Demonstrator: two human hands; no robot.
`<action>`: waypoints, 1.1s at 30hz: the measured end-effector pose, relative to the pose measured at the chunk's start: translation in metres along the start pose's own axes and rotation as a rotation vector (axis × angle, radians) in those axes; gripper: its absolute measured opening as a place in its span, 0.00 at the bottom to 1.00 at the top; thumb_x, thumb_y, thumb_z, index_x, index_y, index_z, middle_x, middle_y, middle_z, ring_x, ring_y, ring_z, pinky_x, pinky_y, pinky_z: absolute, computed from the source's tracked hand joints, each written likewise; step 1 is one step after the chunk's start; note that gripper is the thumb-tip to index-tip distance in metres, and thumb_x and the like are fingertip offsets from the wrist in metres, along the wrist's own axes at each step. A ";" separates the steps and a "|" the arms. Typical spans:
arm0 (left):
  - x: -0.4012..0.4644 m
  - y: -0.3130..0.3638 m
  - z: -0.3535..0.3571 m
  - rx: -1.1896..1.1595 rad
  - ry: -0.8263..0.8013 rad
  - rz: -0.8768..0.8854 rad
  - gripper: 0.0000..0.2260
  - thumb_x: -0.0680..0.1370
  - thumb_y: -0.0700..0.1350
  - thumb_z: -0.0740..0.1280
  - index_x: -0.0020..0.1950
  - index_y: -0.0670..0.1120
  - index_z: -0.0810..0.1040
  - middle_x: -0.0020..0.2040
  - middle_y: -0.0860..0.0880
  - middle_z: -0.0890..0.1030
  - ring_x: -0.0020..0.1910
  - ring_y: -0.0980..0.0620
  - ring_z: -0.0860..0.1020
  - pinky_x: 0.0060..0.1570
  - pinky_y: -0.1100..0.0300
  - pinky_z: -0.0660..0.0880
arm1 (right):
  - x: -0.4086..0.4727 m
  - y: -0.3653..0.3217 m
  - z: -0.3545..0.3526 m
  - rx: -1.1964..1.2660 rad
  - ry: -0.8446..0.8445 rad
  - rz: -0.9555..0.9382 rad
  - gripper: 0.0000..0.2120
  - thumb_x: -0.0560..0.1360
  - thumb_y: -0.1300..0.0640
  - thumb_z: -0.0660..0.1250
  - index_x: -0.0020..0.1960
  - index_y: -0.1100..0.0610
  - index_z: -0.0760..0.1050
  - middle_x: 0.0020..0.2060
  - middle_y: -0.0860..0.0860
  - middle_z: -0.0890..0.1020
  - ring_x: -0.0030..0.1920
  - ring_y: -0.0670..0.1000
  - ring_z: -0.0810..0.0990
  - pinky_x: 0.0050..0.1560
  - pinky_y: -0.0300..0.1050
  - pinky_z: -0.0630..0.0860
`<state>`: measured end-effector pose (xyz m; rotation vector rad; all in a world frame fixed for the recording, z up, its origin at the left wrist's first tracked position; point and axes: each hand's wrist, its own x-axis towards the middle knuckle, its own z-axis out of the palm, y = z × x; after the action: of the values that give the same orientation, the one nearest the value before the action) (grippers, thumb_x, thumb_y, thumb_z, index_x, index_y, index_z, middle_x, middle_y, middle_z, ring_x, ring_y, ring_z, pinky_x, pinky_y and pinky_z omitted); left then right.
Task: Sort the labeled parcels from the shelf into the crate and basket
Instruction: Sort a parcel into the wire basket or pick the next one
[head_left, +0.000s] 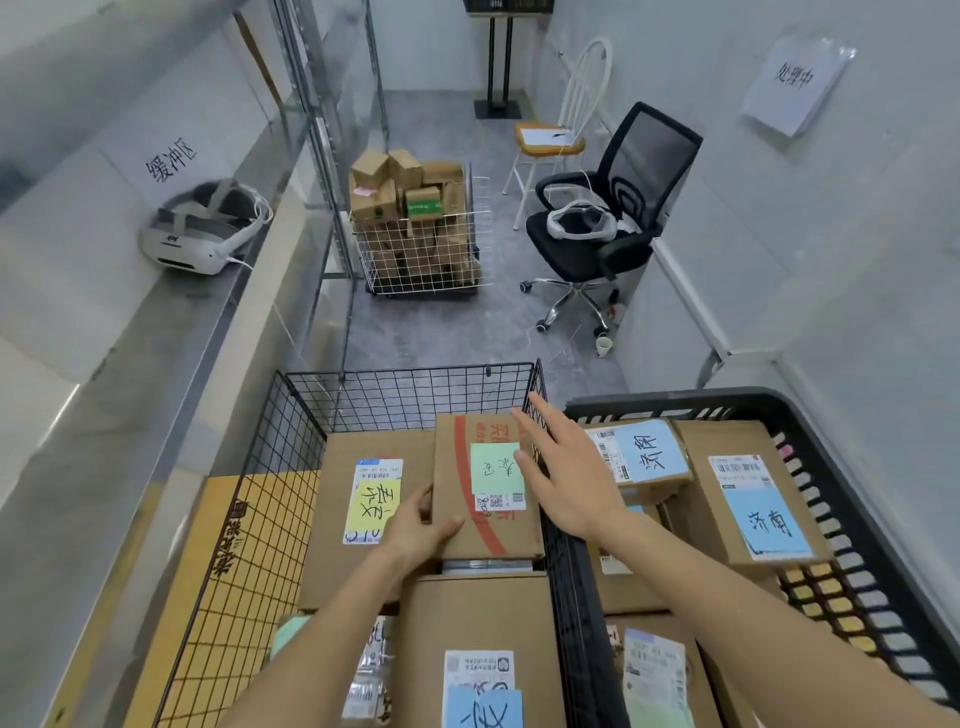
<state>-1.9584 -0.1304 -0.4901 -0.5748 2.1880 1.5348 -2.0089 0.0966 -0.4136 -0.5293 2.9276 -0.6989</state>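
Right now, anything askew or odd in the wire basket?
The cardboard parcel with the green note in the black wire basket sits skewed on other boxes, its far right corner at the rim. The left hand grips its near left corner; the right hand hovers open. No visible damage.

Two bare forearms, left hand (423, 525) and right hand (563, 480), no sleeves, gloves or watch in view; rings, if any, too small to tell.
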 end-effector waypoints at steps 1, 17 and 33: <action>-0.001 0.000 0.000 -0.002 -0.003 -0.006 0.33 0.75 0.45 0.76 0.78 0.50 0.66 0.56 0.50 0.80 0.57 0.49 0.79 0.62 0.55 0.76 | 0.000 0.000 0.000 -0.010 -0.001 0.000 0.27 0.85 0.43 0.54 0.81 0.45 0.55 0.82 0.43 0.48 0.81 0.48 0.50 0.80 0.52 0.52; -0.024 0.002 -0.019 -0.033 -0.014 -0.032 0.36 0.79 0.52 0.72 0.82 0.52 0.57 0.73 0.47 0.73 0.69 0.46 0.74 0.68 0.53 0.72 | -0.011 -0.010 -0.004 -0.208 0.000 -0.059 0.29 0.84 0.43 0.54 0.82 0.48 0.52 0.82 0.47 0.48 0.81 0.50 0.45 0.79 0.47 0.41; -0.156 -0.065 -0.059 -0.005 0.036 -0.222 0.32 0.76 0.62 0.71 0.76 0.50 0.67 0.65 0.46 0.78 0.59 0.49 0.79 0.53 0.58 0.76 | -0.033 -0.102 0.048 -0.314 -0.684 -0.148 0.20 0.81 0.45 0.58 0.68 0.52 0.74 0.64 0.52 0.77 0.61 0.56 0.77 0.61 0.53 0.75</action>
<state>-1.7986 -0.1904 -0.4375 -0.8229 2.0673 1.4230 -1.9383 0.0020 -0.4103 -0.8230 2.3591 -0.0284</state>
